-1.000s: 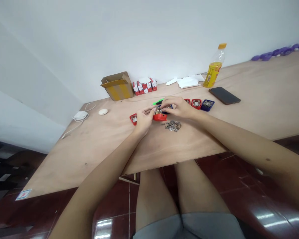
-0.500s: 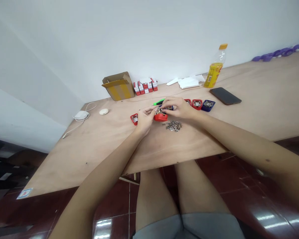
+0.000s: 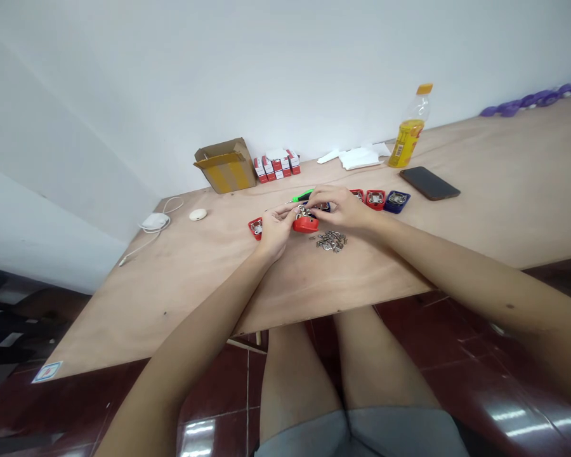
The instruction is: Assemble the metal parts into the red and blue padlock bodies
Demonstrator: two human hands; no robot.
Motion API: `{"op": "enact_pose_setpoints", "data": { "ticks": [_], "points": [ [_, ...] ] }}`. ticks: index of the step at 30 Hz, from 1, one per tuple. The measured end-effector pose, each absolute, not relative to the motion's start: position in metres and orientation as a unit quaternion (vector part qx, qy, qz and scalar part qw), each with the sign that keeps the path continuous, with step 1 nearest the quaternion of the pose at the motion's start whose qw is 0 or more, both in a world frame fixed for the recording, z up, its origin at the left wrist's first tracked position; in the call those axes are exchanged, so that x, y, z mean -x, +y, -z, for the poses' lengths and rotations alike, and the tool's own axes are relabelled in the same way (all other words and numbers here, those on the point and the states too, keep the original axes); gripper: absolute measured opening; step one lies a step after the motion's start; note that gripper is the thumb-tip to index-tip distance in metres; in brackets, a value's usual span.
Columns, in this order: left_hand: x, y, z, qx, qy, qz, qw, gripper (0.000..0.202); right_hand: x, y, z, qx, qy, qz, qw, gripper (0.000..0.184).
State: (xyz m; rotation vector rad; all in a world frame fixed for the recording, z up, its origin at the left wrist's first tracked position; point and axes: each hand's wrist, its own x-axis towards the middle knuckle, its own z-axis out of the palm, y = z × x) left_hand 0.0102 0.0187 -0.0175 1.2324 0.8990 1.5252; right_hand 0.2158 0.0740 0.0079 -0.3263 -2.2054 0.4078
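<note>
A plywood table [image 3: 181, 273] carries a row of red trays [image 3: 375, 199] and loose metal parts [image 3: 332, 241]; between the hands sits a red case [image 3: 305, 225], just above the parts; the left hand [image 3: 276, 231], half closed, pinches it; the right hand [image 3: 339, 207], fingers bent, grips the metal latch [image 3: 303, 211] on top; a green-handled screwdriver [image 3: 303, 195] lies just behind.

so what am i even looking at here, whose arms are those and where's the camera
No machine here: those are a person's own bare arms, and every picture comes from one camera worn on their head, looking down. Their left hand and right hand hold a red holder with a small metal clasp on it. On the wooden table lie a pile of metal parts, a blue tray, a green screwdriver, a phone and a bottle.
</note>
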Motion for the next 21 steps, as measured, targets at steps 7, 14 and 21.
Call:
{"op": "enact_pose_setpoints", "data": {
  "ticks": [7,14,21],
  "points": [
    [-0.0124,0.0165,0.0131,-0.490,0.384,-0.621,0.476,0.043,-0.2149,0.0747,-0.0068,0.124,-0.882,-0.159,0.425,0.011],
    [-0.0119,0.0160,0.0121,-0.495,0.388,-0.618,0.472,0.039,-0.2150,0.0752,-0.0060,0.121,-0.883,-0.172,0.420,0.017],
    [-0.0105,0.0167,0.0138,-0.499,0.388,-0.616,0.470,0.041,-0.2155,0.0741,-0.0074,0.130,-0.885,-0.159,0.418,0.012]
  ]
}}
